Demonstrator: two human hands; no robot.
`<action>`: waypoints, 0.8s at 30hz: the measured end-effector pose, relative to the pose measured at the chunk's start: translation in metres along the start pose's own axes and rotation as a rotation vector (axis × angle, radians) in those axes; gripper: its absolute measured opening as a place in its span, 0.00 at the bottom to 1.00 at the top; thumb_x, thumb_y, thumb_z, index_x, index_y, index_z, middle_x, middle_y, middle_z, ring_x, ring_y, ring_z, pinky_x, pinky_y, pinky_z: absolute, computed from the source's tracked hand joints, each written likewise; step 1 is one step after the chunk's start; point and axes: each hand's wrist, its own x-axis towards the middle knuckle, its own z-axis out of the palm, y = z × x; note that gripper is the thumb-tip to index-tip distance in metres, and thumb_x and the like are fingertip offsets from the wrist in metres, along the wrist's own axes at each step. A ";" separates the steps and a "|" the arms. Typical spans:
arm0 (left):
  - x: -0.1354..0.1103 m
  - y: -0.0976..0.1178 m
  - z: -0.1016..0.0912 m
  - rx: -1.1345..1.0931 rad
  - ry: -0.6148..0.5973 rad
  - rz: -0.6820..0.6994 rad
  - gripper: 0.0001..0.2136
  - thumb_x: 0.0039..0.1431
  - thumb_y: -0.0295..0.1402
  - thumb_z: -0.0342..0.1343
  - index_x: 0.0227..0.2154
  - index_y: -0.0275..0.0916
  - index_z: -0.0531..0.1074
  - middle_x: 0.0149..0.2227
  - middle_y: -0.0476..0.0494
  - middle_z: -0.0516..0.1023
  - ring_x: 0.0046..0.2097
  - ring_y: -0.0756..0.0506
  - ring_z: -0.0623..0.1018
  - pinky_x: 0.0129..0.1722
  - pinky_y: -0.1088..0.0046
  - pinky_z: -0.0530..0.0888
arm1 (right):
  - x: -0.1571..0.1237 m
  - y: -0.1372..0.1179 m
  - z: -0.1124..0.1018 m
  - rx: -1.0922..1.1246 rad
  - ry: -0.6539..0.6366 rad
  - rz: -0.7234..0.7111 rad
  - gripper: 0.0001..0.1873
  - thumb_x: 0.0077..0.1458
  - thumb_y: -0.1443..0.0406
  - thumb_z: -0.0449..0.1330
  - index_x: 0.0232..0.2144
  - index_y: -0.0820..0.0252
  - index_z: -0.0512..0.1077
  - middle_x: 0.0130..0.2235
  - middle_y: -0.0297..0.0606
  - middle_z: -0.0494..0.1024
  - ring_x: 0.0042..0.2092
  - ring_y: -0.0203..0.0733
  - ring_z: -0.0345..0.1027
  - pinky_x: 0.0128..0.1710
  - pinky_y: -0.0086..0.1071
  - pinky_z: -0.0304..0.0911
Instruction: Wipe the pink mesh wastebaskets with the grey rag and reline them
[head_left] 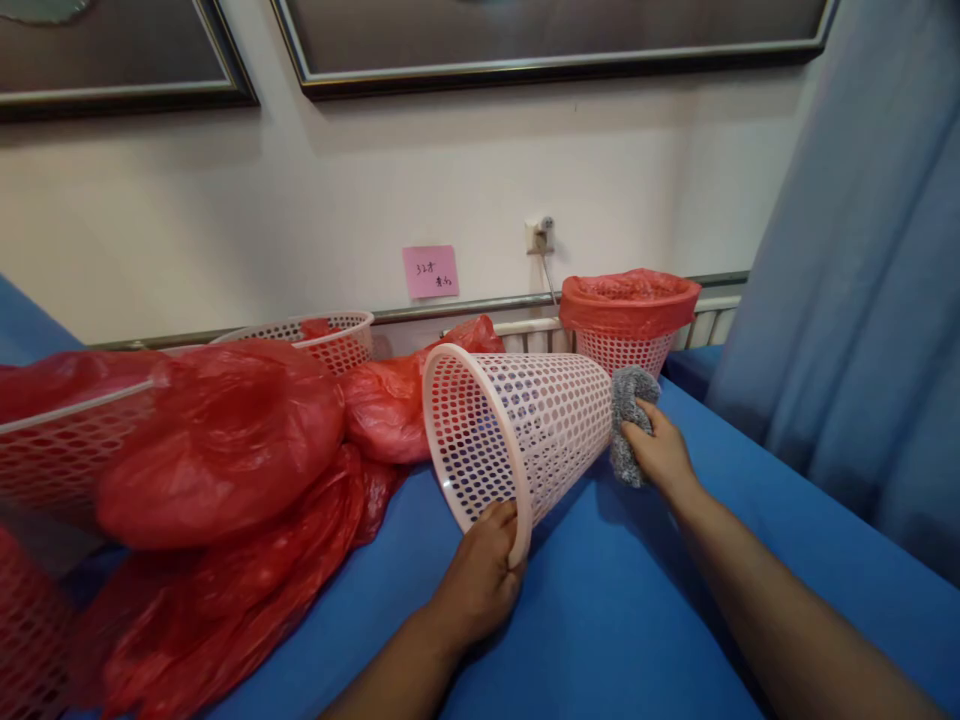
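Note:
A white plastic wastebasket (559, 410) with round holes lies on its side, its open mouth turned left toward me. My left hand (487, 565) grips the lower part of its rim, fingers curled inside the mouth. At the basket's base, my right hand (660, 445) is closed on a grey fuzzy cleaning cloth (630, 390) and presses it against the bottom. The basket's inside looks bare through the mouth. Beneath it is a blue sheet-covered surface (585, 620).
Crumpled red plastic bags (225, 450) fill the left side among more baskets (349, 325). A red-lined basket (630, 310) stands behind, by the wall. A blue curtain (862, 250) hangs at right. A pink note (430, 271) and a wall outlet (539, 237) are at the back.

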 end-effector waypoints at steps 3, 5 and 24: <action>-0.001 -0.003 0.002 0.022 -0.024 -0.018 0.20 0.54 0.22 0.51 0.48 0.39 0.77 0.50 0.38 0.77 0.53 0.37 0.73 0.59 0.54 0.72 | -0.003 -0.001 0.003 0.027 0.019 -0.010 0.29 0.52 0.55 0.57 0.54 0.61 0.74 0.51 0.49 0.78 0.54 0.56 0.72 0.60 0.57 0.64; -0.001 -0.005 0.003 0.034 -0.026 -0.030 0.22 0.53 0.21 0.52 0.50 0.39 0.76 0.53 0.37 0.76 0.55 0.37 0.73 0.60 0.53 0.72 | -0.023 -0.017 0.003 0.017 0.036 -0.219 0.27 0.54 0.57 0.57 0.55 0.60 0.73 0.54 0.49 0.76 0.57 0.55 0.70 0.61 0.55 0.63; -0.008 0.007 -0.005 -0.310 0.293 0.026 0.19 0.71 0.37 0.48 0.60 0.40 0.70 0.56 0.36 0.77 0.58 0.38 0.76 0.59 0.55 0.74 | -0.080 -0.077 -0.014 0.012 -0.182 -0.802 0.25 0.54 0.68 0.57 0.55 0.55 0.72 0.55 0.47 0.72 0.54 0.51 0.71 0.52 0.44 0.71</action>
